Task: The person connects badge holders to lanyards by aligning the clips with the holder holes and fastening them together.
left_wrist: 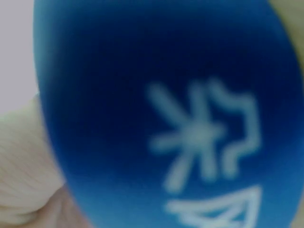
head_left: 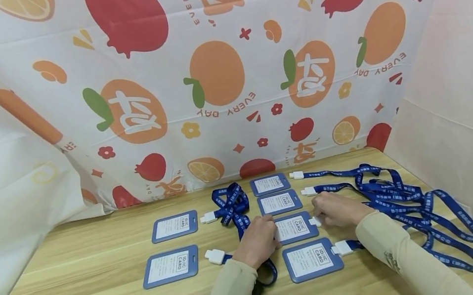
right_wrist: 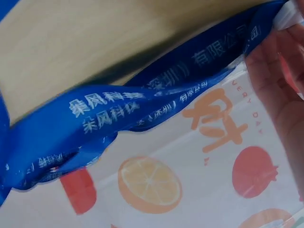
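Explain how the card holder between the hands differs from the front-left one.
The left hand holds the first holder, and the right hand pinches a white clip at its slotted end; the front-left holder lies untouched, its slot bare. The first holder belongs to a column of four, the front-left holder to a column of two. Both are blue-framed, marked ID/IC CARD.
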`<state>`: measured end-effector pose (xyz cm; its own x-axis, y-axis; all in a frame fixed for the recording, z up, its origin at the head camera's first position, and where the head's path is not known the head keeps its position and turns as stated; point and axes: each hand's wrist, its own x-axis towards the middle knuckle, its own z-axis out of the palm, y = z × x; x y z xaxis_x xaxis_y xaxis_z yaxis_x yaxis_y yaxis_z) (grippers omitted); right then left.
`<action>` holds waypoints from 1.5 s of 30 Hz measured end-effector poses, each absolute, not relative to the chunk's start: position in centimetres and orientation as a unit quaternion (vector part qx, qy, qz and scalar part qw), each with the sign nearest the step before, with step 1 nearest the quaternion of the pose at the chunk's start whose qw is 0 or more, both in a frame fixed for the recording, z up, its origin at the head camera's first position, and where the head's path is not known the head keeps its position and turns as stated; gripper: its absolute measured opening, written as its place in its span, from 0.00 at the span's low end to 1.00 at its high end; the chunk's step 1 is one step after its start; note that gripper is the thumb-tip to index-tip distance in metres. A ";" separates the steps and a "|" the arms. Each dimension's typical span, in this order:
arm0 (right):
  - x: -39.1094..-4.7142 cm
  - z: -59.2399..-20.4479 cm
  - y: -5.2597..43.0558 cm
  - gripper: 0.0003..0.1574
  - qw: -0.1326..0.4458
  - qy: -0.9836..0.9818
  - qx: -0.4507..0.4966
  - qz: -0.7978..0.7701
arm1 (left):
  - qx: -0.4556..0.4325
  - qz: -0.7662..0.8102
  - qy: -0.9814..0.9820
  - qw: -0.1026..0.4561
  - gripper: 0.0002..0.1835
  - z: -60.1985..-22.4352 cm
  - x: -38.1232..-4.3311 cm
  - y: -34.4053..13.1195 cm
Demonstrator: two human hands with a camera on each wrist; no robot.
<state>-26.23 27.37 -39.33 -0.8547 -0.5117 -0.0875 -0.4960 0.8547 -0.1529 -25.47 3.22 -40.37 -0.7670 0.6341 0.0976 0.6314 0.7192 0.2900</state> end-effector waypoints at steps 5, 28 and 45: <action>-26.2 -39.2 27.3 0.10 0.066 0.963 -0.253 -0.064 | 0.344 0.156 0.926 0.002 0.05 -40.3 -25.5 3.3; -25.9 -39.3 27.1 0.11 0.073 0.967 -0.230 -0.077 | 0.342 0.123 0.931 0.006 0.05 -40.3 -25.2 3.5; -26.3 -38.6 26.8 0.11 0.115 0.973 -0.182 -0.080 | 0.346 0.020 0.938 0.003 0.12 -38.5 -25.4 3.7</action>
<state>-26.27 26.75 -38.62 -0.9072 -0.3728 -0.1949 -0.3357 0.9208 -0.1986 -25.45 3.74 -38.46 -0.7608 0.6489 0.0076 0.6486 0.7601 0.0390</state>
